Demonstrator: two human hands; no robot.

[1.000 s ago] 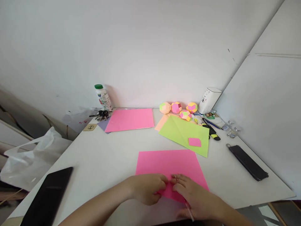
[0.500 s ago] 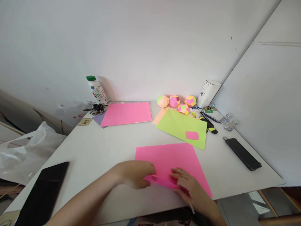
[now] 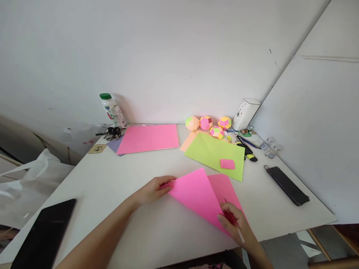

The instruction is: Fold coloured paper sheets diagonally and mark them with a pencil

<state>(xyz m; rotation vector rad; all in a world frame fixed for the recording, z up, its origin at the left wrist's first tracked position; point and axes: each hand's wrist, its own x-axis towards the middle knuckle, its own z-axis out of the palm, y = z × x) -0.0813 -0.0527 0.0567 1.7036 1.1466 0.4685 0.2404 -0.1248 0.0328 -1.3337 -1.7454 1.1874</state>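
A pink sheet of paper (image 3: 196, 194) lies near the front edge of the white table (image 3: 134, 175), folded over on a diagonal. My left hand (image 3: 155, 188) pinches the sheet's left corner, which it has carried up and over. My right hand (image 3: 232, 220) presses the sheet's lower right part against the table, fingers curled on the paper. A thin white stick-like object lies along my right hand.
Behind lie a lime-green sheet (image 3: 215, 155) with a small folded pink piece (image 3: 227, 163), another pink sheet (image 3: 148, 138), several paper balls (image 3: 206, 122), a bottle (image 3: 111, 110), keys (image 3: 112, 131), pens (image 3: 246, 147), a white cup (image 3: 246, 114). A black case (image 3: 286, 185) lies right, a dark phone (image 3: 42, 237) left.
My left hand lifted the sheet's near edge and swung a corner up to the left, folding the paper diagonally. My right hand slid to the lower right, holding the sheet down.
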